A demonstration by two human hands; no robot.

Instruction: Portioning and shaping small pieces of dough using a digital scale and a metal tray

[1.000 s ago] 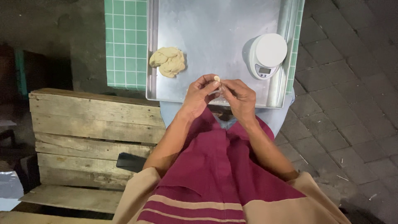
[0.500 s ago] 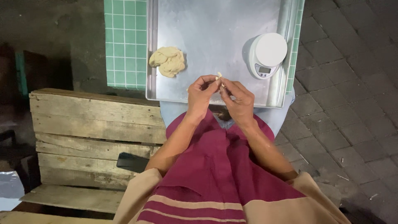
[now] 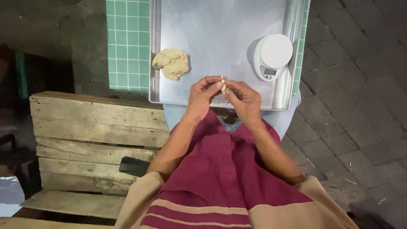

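Both hands, left hand [image 3: 202,94] and right hand [image 3: 242,98], pinch a small pale dough piece [image 3: 223,84] above the metal tray's [image 3: 212,25] near edge; a lumpy dough mound [image 3: 171,63] sits near its left edge, a round white scale [image 3: 272,55] by its right edge.

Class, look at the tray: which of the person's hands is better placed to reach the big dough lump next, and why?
Left hand, probably: the dough lump lies on its side of the tray, while the right hand sits nearer the scale.

Small pale dough piece [image 3: 223,84] pinched between fingertips.
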